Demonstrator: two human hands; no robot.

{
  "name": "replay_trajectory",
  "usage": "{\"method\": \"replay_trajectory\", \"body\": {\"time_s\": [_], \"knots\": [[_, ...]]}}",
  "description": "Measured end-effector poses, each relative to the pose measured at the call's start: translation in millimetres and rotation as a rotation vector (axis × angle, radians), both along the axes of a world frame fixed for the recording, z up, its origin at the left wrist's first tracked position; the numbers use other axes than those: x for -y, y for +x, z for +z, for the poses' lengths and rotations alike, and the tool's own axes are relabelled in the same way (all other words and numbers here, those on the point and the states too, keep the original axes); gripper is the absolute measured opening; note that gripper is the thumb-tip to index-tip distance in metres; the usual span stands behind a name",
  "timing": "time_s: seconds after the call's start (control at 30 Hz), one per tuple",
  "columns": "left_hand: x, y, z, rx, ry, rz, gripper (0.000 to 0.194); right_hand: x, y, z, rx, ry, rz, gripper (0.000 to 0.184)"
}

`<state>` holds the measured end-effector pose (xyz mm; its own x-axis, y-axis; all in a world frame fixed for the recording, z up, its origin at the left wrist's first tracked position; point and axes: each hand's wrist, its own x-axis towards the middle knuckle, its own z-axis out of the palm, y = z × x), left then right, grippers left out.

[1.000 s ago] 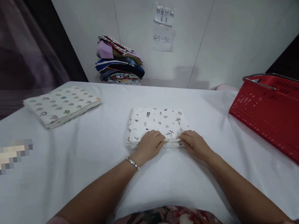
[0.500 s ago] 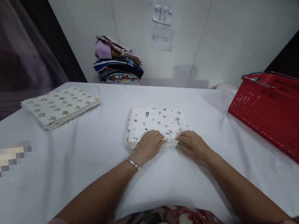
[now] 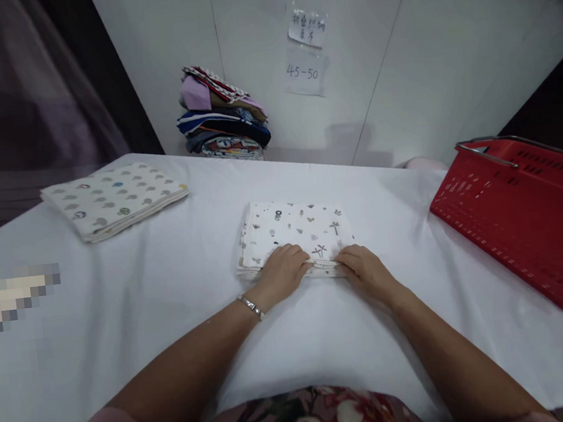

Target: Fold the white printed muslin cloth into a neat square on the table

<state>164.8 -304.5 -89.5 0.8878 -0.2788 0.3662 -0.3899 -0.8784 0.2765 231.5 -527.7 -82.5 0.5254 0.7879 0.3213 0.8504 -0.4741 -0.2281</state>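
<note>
A folded white cloth (image 3: 296, 226) with small dark prints lies in the middle of the white-covered table (image 3: 170, 296). My left hand (image 3: 282, 272), with a bracelet at the wrist, rests on the cloth's near edge, fingers curled over it. My right hand (image 3: 365, 270) grips the same near edge a little to the right, fingers closed on the layers. Both hands lie close together at the fold.
Another folded cloth with grey spots (image 3: 114, 200) lies at the far left. A pile of coloured fabrics (image 3: 223, 113) stands against the wall. A red plastic basket (image 3: 526, 215) sits at the right. Paper notes (image 3: 307, 50) hang on the wall.
</note>
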Motion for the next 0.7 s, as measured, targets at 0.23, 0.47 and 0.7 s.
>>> {"method": "replay_trajectory", "body": {"time_s": [0.23,0.47,0.7], "knots": [[0.4,0.2,-0.4,0.000,0.007,-0.020,0.021,1.1,2.7,0.6,0.070,0.027,0.005,0.023],[0.0,-0.7,-1.4,0.009,0.048,-0.028,0.022,2.6,1.9,-0.2,0.101,-0.049,0.041,0.024],[-3.0,-3.3,-0.1,-0.021,0.048,-0.057,0.018,3.6,-2.1,6.4,0.060,-0.094,0.049,0.022]]}}
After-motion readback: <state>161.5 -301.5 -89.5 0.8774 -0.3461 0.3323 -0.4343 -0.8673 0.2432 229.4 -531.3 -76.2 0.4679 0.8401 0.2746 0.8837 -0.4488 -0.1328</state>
